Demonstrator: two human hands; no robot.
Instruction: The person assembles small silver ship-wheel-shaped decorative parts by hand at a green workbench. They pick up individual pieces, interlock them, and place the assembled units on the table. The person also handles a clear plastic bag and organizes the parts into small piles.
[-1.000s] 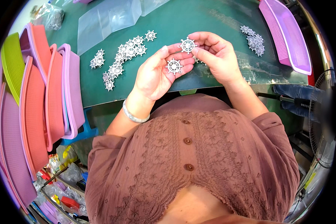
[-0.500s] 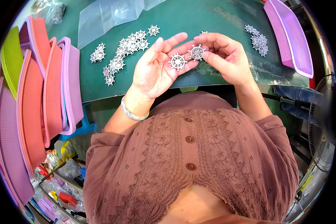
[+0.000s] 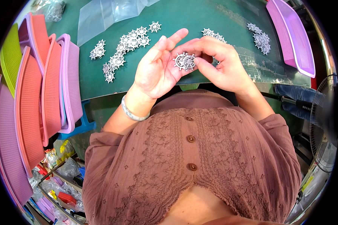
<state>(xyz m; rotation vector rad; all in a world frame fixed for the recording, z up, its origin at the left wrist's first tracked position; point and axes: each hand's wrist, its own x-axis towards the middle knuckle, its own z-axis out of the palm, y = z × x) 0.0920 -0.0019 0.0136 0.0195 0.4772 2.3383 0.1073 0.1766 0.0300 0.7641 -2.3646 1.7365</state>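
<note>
My left hand (image 3: pixel 154 73) is palm up with its thumb apart, bearing a silver ship's wheel charm (image 3: pixel 180 62) on its fingers. With thumb and forefinger my right hand (image 3: pixel 221 65) pinches a second ship's wheel charm (image 3: pixel 190 60), which overlaps the first one. On the green table (image 3: pixel 172 22), beyond my left hand, a trail of the same charms (image 3: pixel 132 41) lies in a loose line. A small cluster (image 3: pixel 98 50) is farther left. Past my right hand lie several more charms (image 3: pixel 213 34), partly hidden by it.
Another charm group (image 3: pixel 261 39) lies at the right, beside a purple basket (image 3: pixel 289 37). Clear plastic sheets (image 3: pixel 107 17) cover the far left of the table. Stacked baskets (image 3: pixel 30 108) crowd the left side. A fan (image 3: pixel 323 123) stands at the right edge.
My right hand has moved left and brought its charm over the one on my left hand. More of the charms beyond my right hand now show.
</note>
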